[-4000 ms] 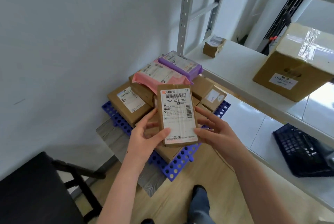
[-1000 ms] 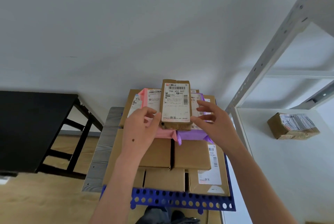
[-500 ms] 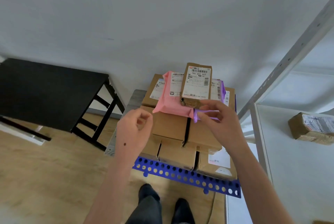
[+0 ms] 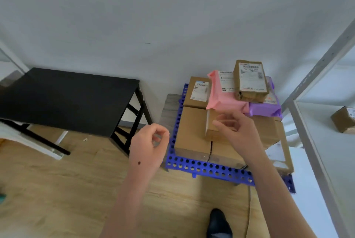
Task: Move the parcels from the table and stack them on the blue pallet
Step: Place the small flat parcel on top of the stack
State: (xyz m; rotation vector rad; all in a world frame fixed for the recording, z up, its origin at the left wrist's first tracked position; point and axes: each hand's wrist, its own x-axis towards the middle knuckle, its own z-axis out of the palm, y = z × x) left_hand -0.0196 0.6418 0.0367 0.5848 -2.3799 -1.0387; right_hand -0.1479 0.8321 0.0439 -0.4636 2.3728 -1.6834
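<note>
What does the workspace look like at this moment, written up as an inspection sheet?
Surface: black table, left of the blue pallet, partly out of frame.
Job's things: pallet carries brown boxes; pink mailer and purple mailer lie on them, labelled parcel topmost.
Clutter: small box on the white shelf.
Grippers: left hand and right hand loosely curled, holding nothing.
Cables: nothing seen.
Surroundings: white wall, wooden floor, grey rack post.

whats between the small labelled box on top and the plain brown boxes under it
Head view: a pink mailer and a purple mailer, side by side; the small labelled box rests across both, above the plain brown boxes.
</note>
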